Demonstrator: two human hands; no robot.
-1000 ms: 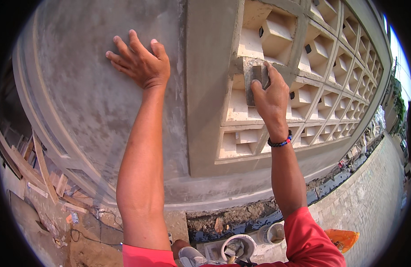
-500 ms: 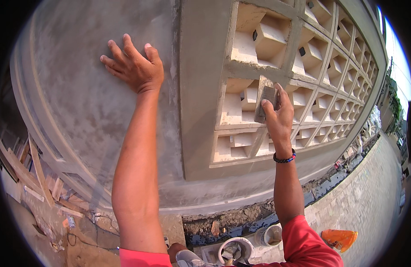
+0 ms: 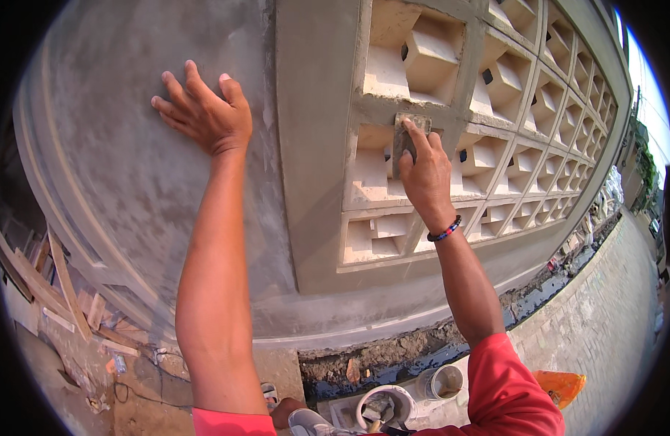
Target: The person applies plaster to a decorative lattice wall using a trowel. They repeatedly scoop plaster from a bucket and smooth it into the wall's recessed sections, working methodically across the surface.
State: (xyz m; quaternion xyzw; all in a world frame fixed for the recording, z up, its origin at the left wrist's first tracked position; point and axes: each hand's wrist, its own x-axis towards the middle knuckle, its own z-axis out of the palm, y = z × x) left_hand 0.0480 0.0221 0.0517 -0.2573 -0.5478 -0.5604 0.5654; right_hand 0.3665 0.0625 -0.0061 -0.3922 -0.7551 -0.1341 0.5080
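Flat against the smooth grey plastered wall [image 3: 153, 189] rests my left hand [image 3: 202, 110], fingers spread and holding nothing. My right hand [image 3: 425, 171] grips a small rectangular plastering trowel [image 3: 410, 125], its index finger stretched along the plate. The trowel's top edge lies by the mortar joint between two rows of pale ventilation blocks [image 3: 436, 58]. Part of the trowel is hidden behind the fingers and palm. A dark beaded bracelet [image 3: 445, 229] circles my right wrist.
Below stand a white bucket [image 3: 386, 408] with a tool in it and a smaller pail [image 3: 444, 381]. A wet ditch [image 3: 378, 378] runs along the wall's foot. An orange bag [image 3: 561, 386] lies on the paving [image 3: 589, 320]. Loose planks [image 3: 67, 283] lean at the left.
My right hand has moved left and turned the trowel, so its upper edge has come to the joint. The index finger is now stretched out. My left hand stays on the wall.
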